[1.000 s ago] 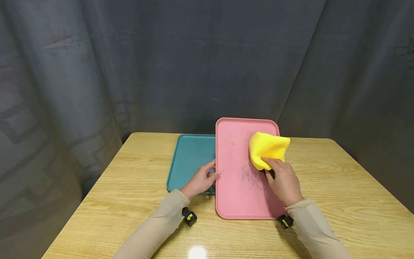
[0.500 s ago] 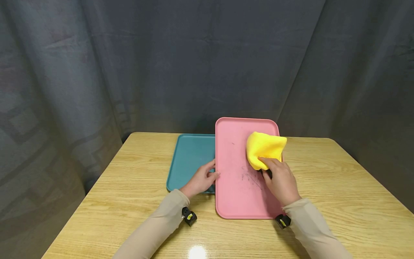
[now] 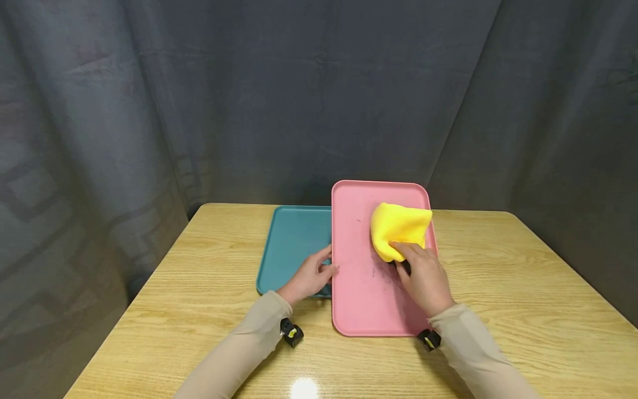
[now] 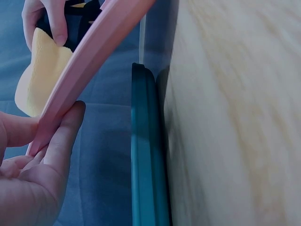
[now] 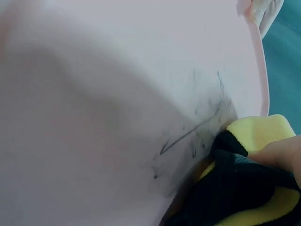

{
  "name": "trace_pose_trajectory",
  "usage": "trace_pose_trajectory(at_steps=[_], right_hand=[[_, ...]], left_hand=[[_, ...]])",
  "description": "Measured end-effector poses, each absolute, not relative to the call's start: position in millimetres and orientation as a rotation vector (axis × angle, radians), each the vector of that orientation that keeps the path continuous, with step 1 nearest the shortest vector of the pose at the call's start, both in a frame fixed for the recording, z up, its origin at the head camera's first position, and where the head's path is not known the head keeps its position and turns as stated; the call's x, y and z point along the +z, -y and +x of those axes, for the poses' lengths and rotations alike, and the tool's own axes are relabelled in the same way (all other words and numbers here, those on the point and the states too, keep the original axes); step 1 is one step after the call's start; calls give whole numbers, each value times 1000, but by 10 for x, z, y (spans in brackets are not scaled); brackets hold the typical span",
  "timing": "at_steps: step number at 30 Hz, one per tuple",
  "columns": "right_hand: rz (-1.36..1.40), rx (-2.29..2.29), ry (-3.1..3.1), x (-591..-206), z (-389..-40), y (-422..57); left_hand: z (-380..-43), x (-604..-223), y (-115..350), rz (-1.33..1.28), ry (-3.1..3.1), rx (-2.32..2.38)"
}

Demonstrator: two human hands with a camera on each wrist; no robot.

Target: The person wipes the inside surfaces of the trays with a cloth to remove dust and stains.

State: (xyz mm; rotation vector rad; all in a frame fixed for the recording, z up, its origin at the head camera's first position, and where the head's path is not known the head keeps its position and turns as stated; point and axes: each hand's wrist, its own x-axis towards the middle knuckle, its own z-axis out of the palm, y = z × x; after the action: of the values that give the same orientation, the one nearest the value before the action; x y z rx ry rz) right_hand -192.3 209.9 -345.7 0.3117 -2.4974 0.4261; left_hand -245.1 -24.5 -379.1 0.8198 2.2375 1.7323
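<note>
A pink tray (image 3: 364,316) is raised off the table at its left edge, where my left hand (image 3: 310,275) grips the rim, thumb on the inner face and fingers behind. My right hand (image 3: 430,281) pinches a bunched microfibre cloth (image 3: 397,228), bright yellow on one side and black on the other. The cloth lies against the tray's upper right half. Dark scribbled marks (image 5: 188,134) show on the pink surface beside the cloth in the right wrist view. A short mark (image 3: 359,220) sits higher up, left of the cloth.
A teal tray (image 3: 294,238) lies flat on the wooden table (image 3: 219,260), partly hidden behind the pink one. In the left wrist view there is a gap between the pink tray and the teal tray's rim (image 4: 146,150). A dark grey curtain (image 3: 299,111) hangs behind the table.
My right hand has slid left across the pink tray with the cloth, which now covers more of the area above the scribbles. My left hand and both trays have hardly moved.
</note>
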Motion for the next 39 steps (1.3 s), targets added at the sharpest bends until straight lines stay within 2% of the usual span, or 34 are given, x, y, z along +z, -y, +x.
trace_pose_trajectory(at_steps=[39], right_hand=[[443,395,2508,-3463,-1899,-1723]], left_hand=[[-2436,-3763,254,764,-2257,1704]])
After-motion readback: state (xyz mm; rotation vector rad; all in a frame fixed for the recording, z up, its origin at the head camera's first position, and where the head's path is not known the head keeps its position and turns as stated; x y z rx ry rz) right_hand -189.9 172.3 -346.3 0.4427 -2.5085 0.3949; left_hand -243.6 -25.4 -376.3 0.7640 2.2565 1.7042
